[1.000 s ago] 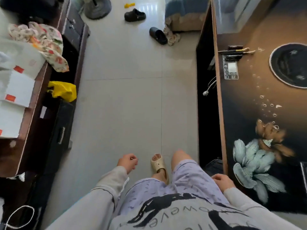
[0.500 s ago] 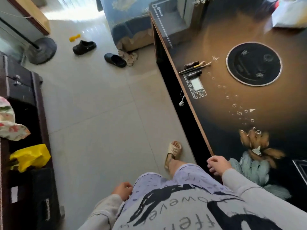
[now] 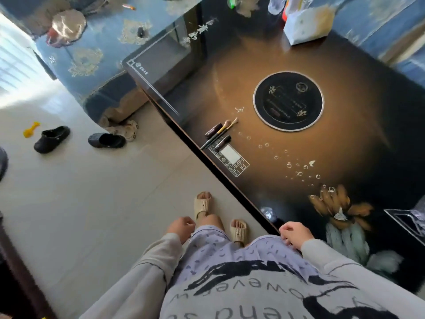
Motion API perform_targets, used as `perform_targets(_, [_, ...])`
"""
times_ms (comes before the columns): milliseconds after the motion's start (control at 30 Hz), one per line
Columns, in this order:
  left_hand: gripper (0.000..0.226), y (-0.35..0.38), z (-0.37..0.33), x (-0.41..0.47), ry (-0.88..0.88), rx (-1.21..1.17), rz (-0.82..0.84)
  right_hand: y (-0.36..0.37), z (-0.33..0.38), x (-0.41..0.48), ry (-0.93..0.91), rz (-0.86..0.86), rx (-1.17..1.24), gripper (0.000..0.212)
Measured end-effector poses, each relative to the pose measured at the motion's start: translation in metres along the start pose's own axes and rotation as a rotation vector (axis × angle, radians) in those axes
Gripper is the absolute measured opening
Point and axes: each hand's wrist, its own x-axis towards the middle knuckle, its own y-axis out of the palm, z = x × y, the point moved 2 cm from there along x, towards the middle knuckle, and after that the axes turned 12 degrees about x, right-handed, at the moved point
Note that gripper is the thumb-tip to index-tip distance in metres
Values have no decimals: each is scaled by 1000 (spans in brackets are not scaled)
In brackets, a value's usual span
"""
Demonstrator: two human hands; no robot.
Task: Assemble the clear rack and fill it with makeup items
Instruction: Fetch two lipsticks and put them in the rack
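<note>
left hand, right hand hang loose (both empty); makeup brushes lie on table.

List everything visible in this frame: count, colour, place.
makeup items: about five, brushes and dark tubes, on table beside printed panel
clear rack part: one, transparent, on table, cut off at right
table: one, glossy black and amber, right
white bag: one, table's far end
clogs: two, black, floor left
toy: one, yellow, beside the clogs
sofa: one, blue patterned, beyond the table
slippers: two, beige, on the feet
left hand: one, empty, beside the thigh
right hand: one, empty, at table's edge
</note>
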Motion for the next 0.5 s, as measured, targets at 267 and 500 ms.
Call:
perform_targets(267, [23, -91, -49, 71, 151, 354, 73, 25, 11, 10, 220, -139, 237, 34])
perform_targets(500, [32, -175, -83, 121, 241, 489, 59, 58, 77, 25, 254, -207, 440, 33])
